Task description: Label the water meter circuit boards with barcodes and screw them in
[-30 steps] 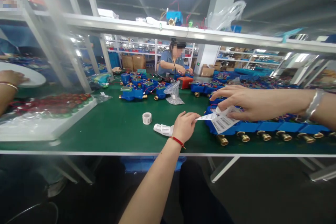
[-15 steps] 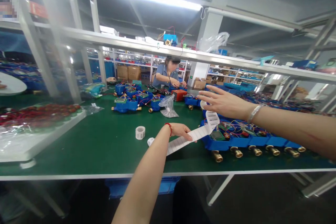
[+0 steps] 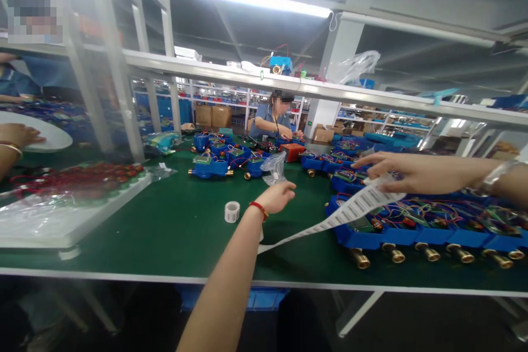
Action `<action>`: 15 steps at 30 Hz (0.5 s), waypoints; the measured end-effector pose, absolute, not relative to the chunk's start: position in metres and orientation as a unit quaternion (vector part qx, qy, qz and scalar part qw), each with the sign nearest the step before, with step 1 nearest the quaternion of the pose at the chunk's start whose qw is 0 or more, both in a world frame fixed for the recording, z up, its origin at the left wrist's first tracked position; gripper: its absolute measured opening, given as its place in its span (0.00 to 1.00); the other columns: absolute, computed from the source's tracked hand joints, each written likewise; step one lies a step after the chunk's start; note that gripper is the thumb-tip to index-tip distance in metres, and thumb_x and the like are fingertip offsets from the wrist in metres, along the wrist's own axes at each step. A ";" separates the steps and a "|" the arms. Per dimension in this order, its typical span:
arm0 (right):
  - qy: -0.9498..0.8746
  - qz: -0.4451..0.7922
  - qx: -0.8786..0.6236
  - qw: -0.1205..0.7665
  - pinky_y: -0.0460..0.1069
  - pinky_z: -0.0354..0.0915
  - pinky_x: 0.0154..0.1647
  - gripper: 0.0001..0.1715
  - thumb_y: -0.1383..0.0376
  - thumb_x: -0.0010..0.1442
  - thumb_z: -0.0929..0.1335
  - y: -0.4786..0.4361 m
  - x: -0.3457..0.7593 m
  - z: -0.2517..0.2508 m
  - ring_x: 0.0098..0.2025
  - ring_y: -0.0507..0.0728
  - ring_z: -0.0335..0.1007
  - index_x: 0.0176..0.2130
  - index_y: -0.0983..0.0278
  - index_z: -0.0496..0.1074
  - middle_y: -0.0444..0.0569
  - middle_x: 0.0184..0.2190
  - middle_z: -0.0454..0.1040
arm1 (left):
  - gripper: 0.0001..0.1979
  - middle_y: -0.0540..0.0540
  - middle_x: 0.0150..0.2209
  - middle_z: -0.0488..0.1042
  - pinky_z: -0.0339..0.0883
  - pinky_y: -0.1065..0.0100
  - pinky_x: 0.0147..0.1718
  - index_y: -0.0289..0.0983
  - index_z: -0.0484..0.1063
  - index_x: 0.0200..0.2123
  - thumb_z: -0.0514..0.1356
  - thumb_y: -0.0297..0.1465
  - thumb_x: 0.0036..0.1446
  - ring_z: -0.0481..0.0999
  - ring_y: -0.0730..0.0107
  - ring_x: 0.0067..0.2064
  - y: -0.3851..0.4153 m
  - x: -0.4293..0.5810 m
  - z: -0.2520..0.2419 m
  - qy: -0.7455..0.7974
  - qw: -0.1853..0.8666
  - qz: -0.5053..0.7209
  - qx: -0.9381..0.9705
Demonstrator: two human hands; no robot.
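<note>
lit ceiling tube | pale pillar | white storage racks behind | green-topped workbench | overhead shelf | dark floor

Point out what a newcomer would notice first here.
The long white label strip catches the eye, slanting from the right hand down toward the left forearm. Blue casings with brass pipe ends crowd the right side of the green table. A label roll sits left of the forearm.

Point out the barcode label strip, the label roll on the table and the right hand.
Barcode label strip (image 3: 345,214), head view: printed face, mid-length.
Label roll (image 3: 231,215), head view: outer side.
Right hand (image 3: 404,169), head view: back of the hand.
</note>
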State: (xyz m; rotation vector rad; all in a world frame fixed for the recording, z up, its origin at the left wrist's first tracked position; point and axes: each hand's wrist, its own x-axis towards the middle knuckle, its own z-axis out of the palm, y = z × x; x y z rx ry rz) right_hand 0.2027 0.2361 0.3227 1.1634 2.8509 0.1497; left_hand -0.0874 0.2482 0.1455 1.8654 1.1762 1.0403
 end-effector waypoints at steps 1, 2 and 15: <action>0.905 -0.019 0.425 0.022 0.47 0.69 0.42 0.14 0.63 0.56 0.68 0.228 0.207 0.318 0.52 0.58 0.73 0.40 0.64 0.80 0.51 0.57 0.71 | 0.14 0.41 0.48 0.74 0.62 0.58 0.55 0.37 0.69 0.50 0.53 0.33 0.63 0.71 0.62 0.53 0.231 -0.097 0.147 0.481 0.296 0.438 0.699; 0.881 -0.076 0.467 0.010 0.45 0.69 0.41 0.14 0.64 0.53 0.69 0.221 0.212 0.312 0.51 0.57 0.74 0.40 0.63 0.81 0.49 0.55 0.73 | 0.16 0.43 0.51 0.72 0.59 0.58 0.57 0.39 0.66 0.53 0.48 0.32 0.65 0.68 0.63 0.56 0.213 -0.107 0.146 0.506 0.253 0.467 0.680; 0.773 -0.309 0.543 -0.109 0.50 0.68 0.47 0.26 0.48 0.49 0.69 0.180 0.256 0.234 0.51 0.63 0.74 0.47 0.52 0.79 0.52 0.52 0.75 | 0.28 0.38 0.55 0.69 0.61 0.52 0.56 0.35 0.69 0.53 0.66 0.24 0.46 0.68 0.52 0.57 0.208 -0.144 0.095 0.580 0.204 0.184 0.767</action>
